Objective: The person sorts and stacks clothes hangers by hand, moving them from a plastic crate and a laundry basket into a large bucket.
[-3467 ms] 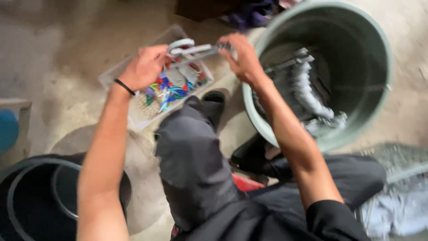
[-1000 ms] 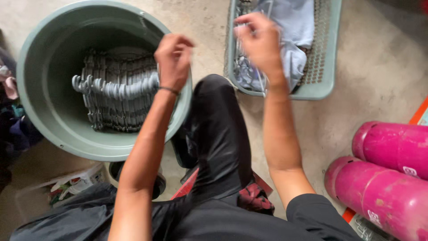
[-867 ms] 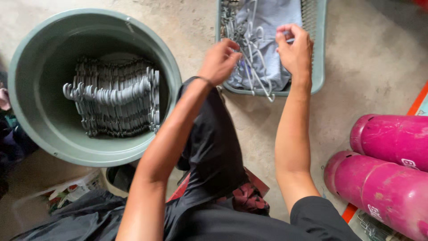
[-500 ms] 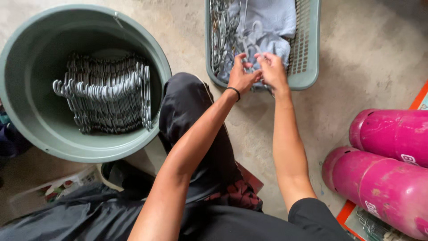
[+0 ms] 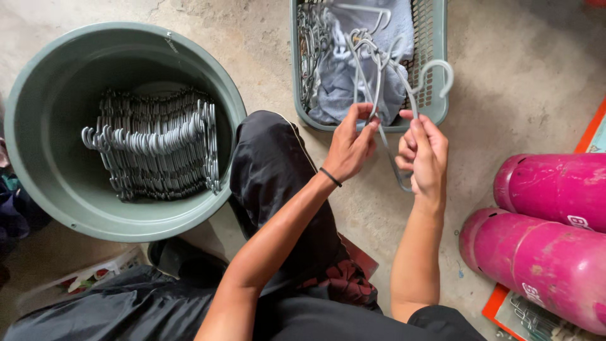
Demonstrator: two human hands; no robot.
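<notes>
Two hands were seen from the head camera, both raised over the near rim of a green laundry basket (image 5: 435, 95). A grey wire hanger (image 5: 404, 88) was gripped between them: the left hand (image 5: 350, 142) was closed on its wire, and the fingers of the right hand (image 5: 426, 151) were clenched round its lower bend. More hangers and a blue cloth (image 5: 344, 88) were held in the basket. Stacked hangers (image 5: 154, 142) were lying in a round green tub (image 5: 38, 170) on the concrete floor. Two pink gas cylinders (image 5: 543, 221) were lying to the right.

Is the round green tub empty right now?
No, the round green tub holds a stacked row of grey hangers on its bottom.
</notes>
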